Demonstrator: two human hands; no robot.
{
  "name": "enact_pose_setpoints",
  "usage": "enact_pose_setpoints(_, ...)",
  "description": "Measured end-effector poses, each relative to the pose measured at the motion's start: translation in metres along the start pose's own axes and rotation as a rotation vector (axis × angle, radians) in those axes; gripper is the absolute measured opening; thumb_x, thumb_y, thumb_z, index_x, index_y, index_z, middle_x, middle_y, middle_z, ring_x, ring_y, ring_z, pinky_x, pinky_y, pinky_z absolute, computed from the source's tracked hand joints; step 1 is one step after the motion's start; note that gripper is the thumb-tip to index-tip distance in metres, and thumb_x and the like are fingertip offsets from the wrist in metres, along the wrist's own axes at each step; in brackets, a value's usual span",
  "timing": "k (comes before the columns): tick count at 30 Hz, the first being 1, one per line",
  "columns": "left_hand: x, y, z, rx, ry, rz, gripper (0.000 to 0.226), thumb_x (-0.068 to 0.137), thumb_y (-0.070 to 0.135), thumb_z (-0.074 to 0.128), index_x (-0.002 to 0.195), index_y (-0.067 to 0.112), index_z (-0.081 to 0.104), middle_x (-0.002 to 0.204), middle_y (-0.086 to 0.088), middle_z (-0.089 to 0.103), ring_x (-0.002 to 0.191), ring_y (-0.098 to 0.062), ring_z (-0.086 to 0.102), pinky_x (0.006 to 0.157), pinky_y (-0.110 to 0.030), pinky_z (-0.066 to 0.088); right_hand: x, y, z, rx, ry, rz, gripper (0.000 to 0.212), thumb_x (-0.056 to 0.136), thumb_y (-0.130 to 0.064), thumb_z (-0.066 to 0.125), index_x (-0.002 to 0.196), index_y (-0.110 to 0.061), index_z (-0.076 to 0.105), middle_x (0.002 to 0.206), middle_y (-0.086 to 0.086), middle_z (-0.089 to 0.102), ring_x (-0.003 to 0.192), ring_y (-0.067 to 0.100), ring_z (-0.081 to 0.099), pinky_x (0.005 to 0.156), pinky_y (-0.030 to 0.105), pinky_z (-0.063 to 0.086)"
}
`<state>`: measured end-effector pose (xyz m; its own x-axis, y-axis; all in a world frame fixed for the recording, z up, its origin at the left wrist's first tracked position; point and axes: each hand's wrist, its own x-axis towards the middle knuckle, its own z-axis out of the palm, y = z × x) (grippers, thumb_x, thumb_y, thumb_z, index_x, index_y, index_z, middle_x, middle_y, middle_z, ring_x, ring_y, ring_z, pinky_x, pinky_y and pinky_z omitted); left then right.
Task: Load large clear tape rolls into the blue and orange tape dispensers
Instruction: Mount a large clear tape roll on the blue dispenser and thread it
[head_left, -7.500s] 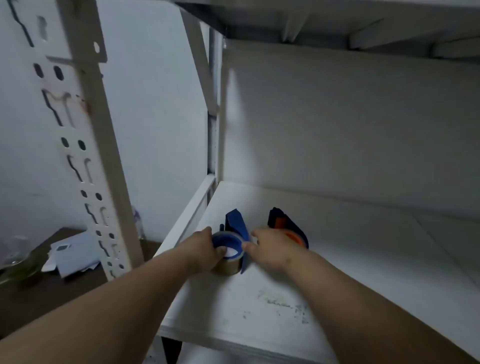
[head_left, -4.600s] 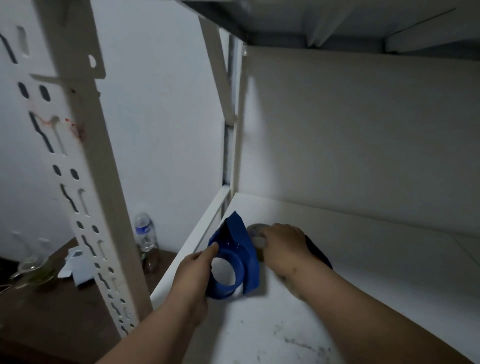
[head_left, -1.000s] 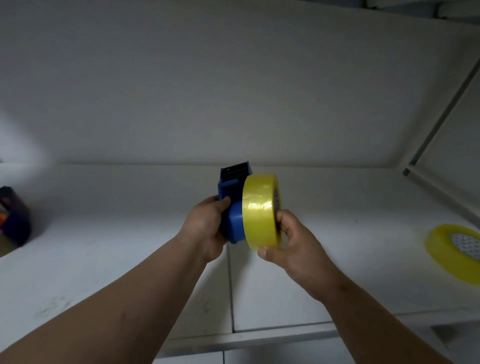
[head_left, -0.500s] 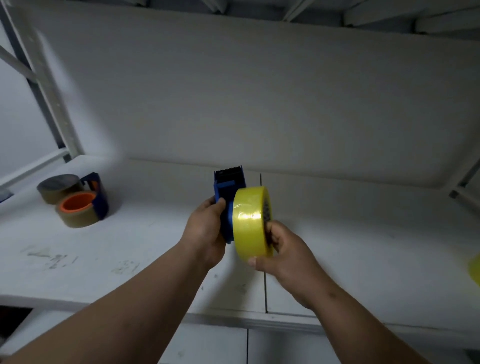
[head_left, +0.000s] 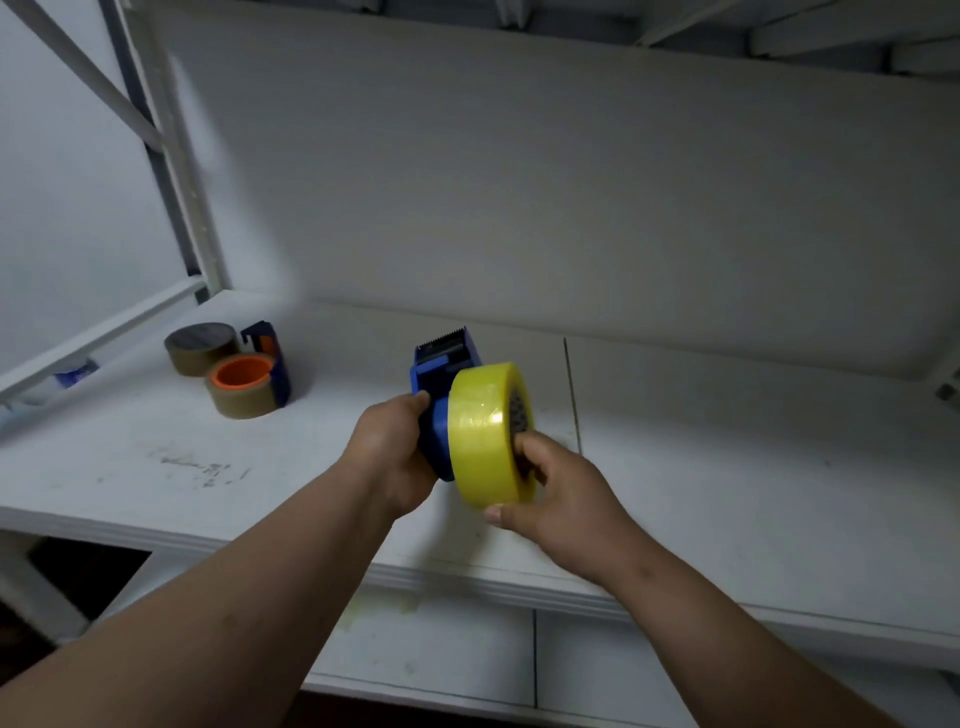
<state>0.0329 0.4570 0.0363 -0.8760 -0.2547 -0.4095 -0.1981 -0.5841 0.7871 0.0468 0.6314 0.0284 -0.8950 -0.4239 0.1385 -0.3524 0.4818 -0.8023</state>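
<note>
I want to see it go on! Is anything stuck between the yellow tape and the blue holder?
Nothing visible. The yellow tape roll sits right against the blue dispenser, held by the right hand and left hand.

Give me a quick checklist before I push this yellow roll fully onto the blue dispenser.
1. Left hand gripping the blue dispenser: ok.
2. Right hand holding the yellow roll: ok.
3. Roll core lined up with the hub: cannot tell, hidden behind the roll.
4. Serrated cutter pointing away from both hands: ok.
5. Loose tape end found: cannot tell.
6. Orange dispenser out of the way on the shelf: ok.
</note>
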Motion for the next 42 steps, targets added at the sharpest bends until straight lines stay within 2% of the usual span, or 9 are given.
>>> enact_pose_setpoints(6, 0.008, 0.053, -0.053, 0.097, -0.016, 0.093, 0.029, 0.103, 0.028, 0.040, 0.107, 0.012, 0.064, 0.088, -0.009, 0.073, 0.074, -0.025, 0.068, 0.064, -0.034, 0.052, 0.036, -0.058, 0.067, 0.389, 0.018, 0.088, 0.049, 0.066, 0.003, 0.078, 0.105, -0.023, 0.062, 0.098, -0.002, 0.070, 0.090, 0.014, 0.068, 0.077, 0.031, 0.056)
enact_pose_setpoints(18, 0.032, 0.127, -0.180, 0.087, 0.040, 0.108, 0.027, 0.104, 0.023, 0.039, 0.103, 0.015, 0.065, 0.095, -0.012, 0.072, 0.096, -0.030, 0.060, 0.089, -0.045, 0.044, 0.088, -0.118, 0.185, 0.016, -0.024, -0.056, 0.039, 0.065, -0.022, 0.083, 0.096, -0.027, 0.060, 0.088, -0.016, 0.064, 0.081, -0.006, 0.059, 0.062, 0.008, 0.045)
enact_pose_setpoints(21, 0.043, 0.136, -0.194, 0.125, 0.045, 0.120, 0.032, 0.104, 0.027, 0.038, 0.090, 0.019, 0.066, 0.071, -0.004, 0.074, 0.088, -0.028, 0.063, 0.081, -0.040, 0.045, 0.103, -0.122, 0.197, 0.010, -0.037, -0.037, 0.041, 0.063, -0.021, 0.085, 0.097, -0.023, 0.062, 0.087, -0.013, 0.066, 0.080, -0.002, 0.061, 0.063, 0.012, 0.048)
enact_pose_setpoints(25, 0.054, 0.142, -0.197, 0.189, 0.051, 0.164, 0.032, 0.104, 0.033, 0.038, 0.091, 0.020, 0.065, 0.064, 0.001, 0.073, 0.052, -0.013, 0.066, 0.042, -0.015, 0.045, 0.122, -0.127, 0.207, 0.283, -0.075, 0.048, 0.046, 0.061, -0.006, 0.084, 0.100, -0.019, 0.065, 0.094, -0.001, 0.072, 0.086, 0.013, 0.069, 0.076, 0.035, 0.057)
enact_pose_setpoints(27, 0.059, 0.148, -0.197, 0.219, 0.081, 0.200, 0.033, 0.103, 0.033, 0.038, 0.089, 0.021, 0.065, 0.081, -0.005, 0.071, 0.066, -0.018, 0.066, 0.050, -0.020, 0.048, 0.133, -0.130, 0.212, 0.325, -0.074, 0.051, 0.047, 0.061, -0.003, 0.082, 0.102, -0.017, 0.065, 0.096, 0.002, 0.072, 0.088, 0.019, 0.069, 0.080, 0.043, 0.057)
enact_pose_setpoints(31, 0.065, 0.165, -0.198, 0.186, 0.107, 0.202, 0.028, 0.102, 0.029, 0.041, 0.084, 0.018, 0.060, 0.098, -0.017, 0.059, 0.090, -0.029, 0.055, 0.080, -0.046, 0.046, 0.152, -0.137, 0.217, 0.111, -0.077, -0.045, 0.042, 0.068, -0.017, 0.081, 0.102, -0.026, 0.058, 0.094, -0.012, 0.066, 0.085, 0.003, 0.063, 0.070, 0.021, 0.051)
enact_pose_setpoints(34, 0.070, 0.177, -0.201, 0.132, 0.119, 0.181, 0.026, 0.103, 0.029, 0.042, 0.098, 0.013, 0.062, 0.105, -0.018, 0.063, 0.094, -0.031, 0.058, 0.096, -0.056, 0.047, 0.161, -0.140, 0.220, -0.037, -0.081, -0.113, 0.041, 0.072, -0.024, 0.078, 0.105, -0.025, 0.055, 0.096, -0.011, 0.063, 0.088, 0.004, 0.060, 0.071, 0.022, 0.050)
enact_pose_setpoints(38, 0.075, 0.187, -0.210, 0.161, 0.087, 0.206, 0.038, 0.103, 0.037, 0.041, 0.124, 0.010, 0.057, 0.110, -0.018, 0.067, 0.093, -0.030, 0.064, 0.088, -0.049, 0.054, 0.170, -0.144, 0.234, 0.105, -0.089, -0.038, 0.047, 0.066, -0.019, 0.080, 0.107, -0.026, 0.058, 0.101, -0.006, 0.066, 0.093, 0.010, 0.064, 0.081, 0.033, 0.054)
enact_pose_setpoints(42, 0.087, 0.199, -0.226, 0.294, 0.016, 0.308, 0.034, 0.102, 0.031, 0.034, 0.093, 0.014, 0.062, 0.093, -0.016, 0.060, 0.079, -0.026, 0.058, 0.065, -0.033, 0.048, 0.180, -0.160, 0.256, 0.513, -0.081, 0.068, 0.050, 0.060, -0.018, 0.075, 0.107, -0.025, 0.060, 0.102, -0.001, 0.071, 0.095, 0.017, 0.068, 0.080, 0.036, 0.054)
